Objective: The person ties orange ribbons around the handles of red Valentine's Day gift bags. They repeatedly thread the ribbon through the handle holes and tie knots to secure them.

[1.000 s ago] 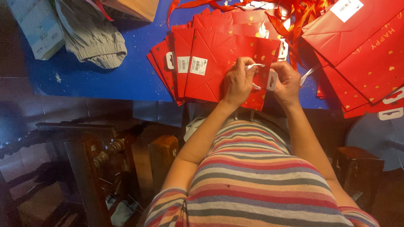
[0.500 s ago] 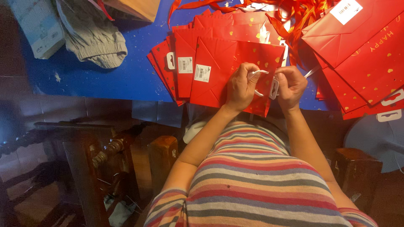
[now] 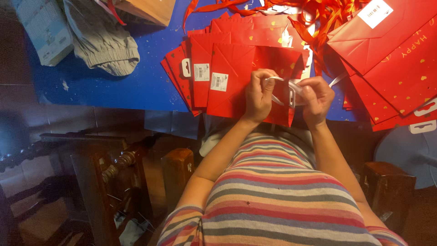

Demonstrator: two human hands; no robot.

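Observation:
My left hand (image 3: 258, 94) and my right hand (image 3: 316, 96) are close together above a flat red paper gift bag (image 3: 236, 75) that lies on the blue table (image 3: 114, 86). Both hands pinch a thin white ribbon (image 3: 278, 80) and a small white hang tag (image 3: 292, 94) at the bag's edge. The bag lies on top of a fanned pile of several folded red bags (image 3: 193, 68) with white barcode labels.
More red bags with gold hearts (image 3: 400, 73) lie to the right, and loose red ribbons (image 3: 318, 16) at the back. A grey cloth (image 3: 102, 43), a pale box (image 3: 43, 29) and a brown paper bag (image 3: 150, 9) lie far left. Dark wooden chairs (image 3: 114, 173) stand below the table edge.
My hands have drifted slightly right and lifted the white ribbon and tag a little off the bag; my fingers have shifted their pinch along the ribbon.

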